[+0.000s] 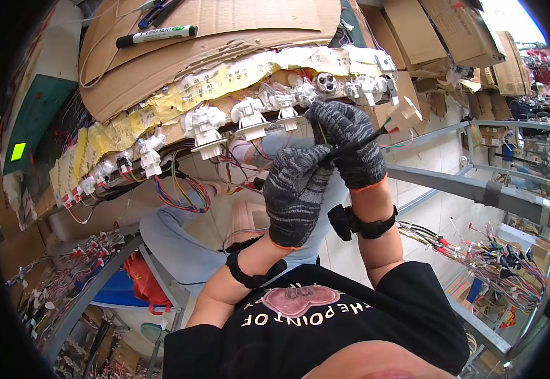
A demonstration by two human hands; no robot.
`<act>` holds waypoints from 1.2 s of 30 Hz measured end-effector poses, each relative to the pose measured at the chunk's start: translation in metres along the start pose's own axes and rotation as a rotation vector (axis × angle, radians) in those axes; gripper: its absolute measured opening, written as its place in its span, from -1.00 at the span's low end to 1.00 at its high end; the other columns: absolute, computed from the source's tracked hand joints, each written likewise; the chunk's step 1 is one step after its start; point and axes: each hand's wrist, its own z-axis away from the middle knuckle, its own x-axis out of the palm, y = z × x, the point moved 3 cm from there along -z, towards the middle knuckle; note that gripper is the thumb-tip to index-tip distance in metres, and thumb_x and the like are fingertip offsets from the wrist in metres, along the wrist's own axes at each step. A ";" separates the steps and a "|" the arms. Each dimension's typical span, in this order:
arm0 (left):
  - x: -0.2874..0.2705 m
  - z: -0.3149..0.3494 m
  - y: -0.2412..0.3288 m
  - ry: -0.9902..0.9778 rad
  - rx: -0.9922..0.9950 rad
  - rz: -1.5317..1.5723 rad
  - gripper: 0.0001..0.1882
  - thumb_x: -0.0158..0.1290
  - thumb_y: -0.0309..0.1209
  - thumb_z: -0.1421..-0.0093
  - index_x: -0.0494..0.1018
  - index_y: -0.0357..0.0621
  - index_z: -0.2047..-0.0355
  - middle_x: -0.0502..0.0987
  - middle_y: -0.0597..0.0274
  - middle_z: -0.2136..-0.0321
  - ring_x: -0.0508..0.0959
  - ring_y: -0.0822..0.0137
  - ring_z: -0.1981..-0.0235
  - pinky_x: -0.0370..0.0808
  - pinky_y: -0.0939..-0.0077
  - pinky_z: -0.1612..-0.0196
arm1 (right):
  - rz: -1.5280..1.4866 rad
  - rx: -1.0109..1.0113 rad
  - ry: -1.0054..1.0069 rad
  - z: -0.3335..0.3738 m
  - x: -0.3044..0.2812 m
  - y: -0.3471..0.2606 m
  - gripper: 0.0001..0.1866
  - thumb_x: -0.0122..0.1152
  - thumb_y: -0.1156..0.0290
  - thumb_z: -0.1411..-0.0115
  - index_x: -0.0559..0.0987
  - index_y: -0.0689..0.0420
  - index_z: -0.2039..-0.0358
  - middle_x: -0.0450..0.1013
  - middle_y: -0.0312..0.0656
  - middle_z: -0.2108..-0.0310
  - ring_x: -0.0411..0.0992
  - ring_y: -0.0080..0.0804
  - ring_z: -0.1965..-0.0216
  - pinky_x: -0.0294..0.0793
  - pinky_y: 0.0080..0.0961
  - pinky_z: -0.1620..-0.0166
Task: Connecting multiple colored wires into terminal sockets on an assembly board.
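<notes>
Both my hands wear grey-and-black knitted gloves and meet just in front of the connector board. My left hand (295, 194) is closed with its fingertips pinching a black-sleeved wire harness (371, 137). Higher and to the right, my right hand (349, 140) curls round the same harness. From its right end stick short coloured wires and a white plastic connector (405, 116), which hangs free beyond my right hand. Nearest to the hands on the board is a white connector socket (287, 114); more white sockets (206, 129) line the edge to the left.
Yellow label tape (205, 81) runs along the board. A marker pen (157, 36) lies on cardboard (249, 16) behind it. A green box (31, 126) with a lit display stands left. Metal rails (445, 180) cross at right, beside bundled wires (489, 259). More harnesses (76, 265) hang lower left.
</notes>
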 end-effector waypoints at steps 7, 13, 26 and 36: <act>-0.007 0.002 -0.001 -0.060 0.023 -0.192 -0.74 0.17 -0.58 -0.03 0.55 -0.16 0.21 0.54 0.13 0.41 0.51 0.08 0.37 0.43 0.30 0.24 | -0.207 0.264 0.547 0.032 -0.004 -0.051 -0.63 -0.12 0.39 -0.38 0.40 0.31 -0.10 0.50 -0.09 0.17 0.48 -0.41 0.21 0.47 -0.42 0.09; -0.005 0.003 0.002 -0.110 0.412 -0.414 -0.70 0.05 -0.63 -0.05 0.54 -0.18 0.17 0.54 0.09 0.35 0.53 0.06 0.32 0.46 0.33 0.20 | -0.020 0.300 0.507 0.016 -0.011 -0.049 -0.55 -0.04 0.49 -0.34 0.28 0.19 -0.23 0.48 -0.22 0.30 0.42 -0.61 0.35 0.46 -0.62 0.23; 0.011 0.016 0.010 -0.434 0.018 -0.525 -0.43 0.05 -0.27 -0.20 0.23 -0.18 -0.19 0.41 -0.05 -0.02 0.46 0.04 0.01 0.45 0.30 0.04 | 0.477 0.133 0.268 -0.025 -0.015 -0.036 -0.68 0.00 0.52 -0.25 0.46 0.29 -0.01 0.53 0.03 0.39 0.51 -0.21 0.41 0.48 -0.32 0.28; 0.008 0.016 0.005 -0.509 0.004 -0.463 -0.28 0.03 -0.16 -0.20 0.08 -0.22 -0.28 0.31 -0.04 -0.15 0.39 0.09 -0.11 0.38 0.35 -0.09 | 0.076 0.472 0.256 -0.017 -0.012 -0.023 -0.67 0.04 0.52 -0.25 0.47 0.33 -0.02 0.49 -0.21 0.56 0.42 -0.65 0.58 0.41 -0.63 0.52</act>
